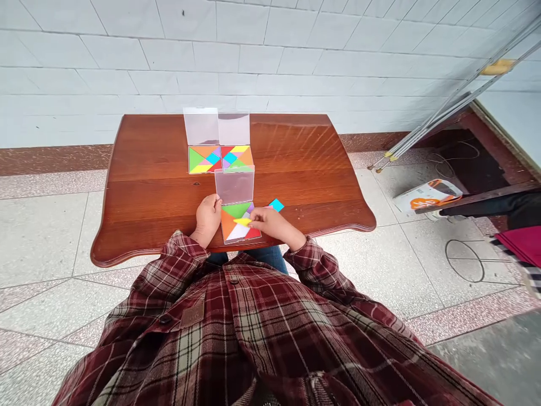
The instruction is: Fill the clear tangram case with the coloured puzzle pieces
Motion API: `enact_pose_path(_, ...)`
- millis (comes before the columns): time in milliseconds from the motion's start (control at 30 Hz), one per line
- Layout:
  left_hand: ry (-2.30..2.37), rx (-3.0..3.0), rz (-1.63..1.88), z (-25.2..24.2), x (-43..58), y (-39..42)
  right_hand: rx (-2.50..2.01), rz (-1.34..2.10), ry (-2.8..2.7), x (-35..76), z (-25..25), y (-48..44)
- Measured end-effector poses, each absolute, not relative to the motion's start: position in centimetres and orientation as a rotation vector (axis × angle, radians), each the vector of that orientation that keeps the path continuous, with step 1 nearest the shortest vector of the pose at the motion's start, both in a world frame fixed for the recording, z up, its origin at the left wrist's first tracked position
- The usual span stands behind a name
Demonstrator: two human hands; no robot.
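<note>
In front of me lies an open tangram case [242,241], its clear lid [235,186] standing up at the far side. Green, orange, red and purple pieces sit inside it, with white base showing among them. My left hand [207,219] is closed at the left edge of this case, thumb near the hinge. Between the fingertips of my right hand [274,224] is a yellow tangram piece [242,222], held over the white gap. A blue tangram piece [276,204] lies on the table beyond my right hand, with a bit of pink next to it.
Two more open tangram cases, a left one [198,159] and a right one [243,155], stand side by side farther back on the wooden table [304,169]. A tiled wall rises behind. At right are crutches [416,124] and a white-orange box [429,194].
</note>
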State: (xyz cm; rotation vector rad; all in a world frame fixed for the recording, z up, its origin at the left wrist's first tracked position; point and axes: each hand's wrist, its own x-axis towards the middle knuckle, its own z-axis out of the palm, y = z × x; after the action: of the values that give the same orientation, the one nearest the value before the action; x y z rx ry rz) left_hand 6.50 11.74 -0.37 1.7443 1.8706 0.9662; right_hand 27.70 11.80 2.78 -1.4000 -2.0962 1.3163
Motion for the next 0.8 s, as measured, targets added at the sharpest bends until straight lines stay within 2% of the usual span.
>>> enact_pose_path(300,1.877,1.706,0.981,-0.1,6.5,11.9,-1.974,0.809,-2.008,31.8,2.7,13.9)
enact_pose_path(467,1.867,1.726,0.989,-0.3,6.5,11.9,-2.041,0.535,-2.074,30.7,4.0,12.7)
enact_pose_path(667,1.875,1.748,1.002,-0.5,6.6,11.9,-1.649,0.784,-2.427,26.0,5.2,10.4)
enact_pose_path(800,1.874,1.742,0.999,-0.4,6.6,11.8,-1.736,0.735,-2.543,22.7,5.2,9.0)
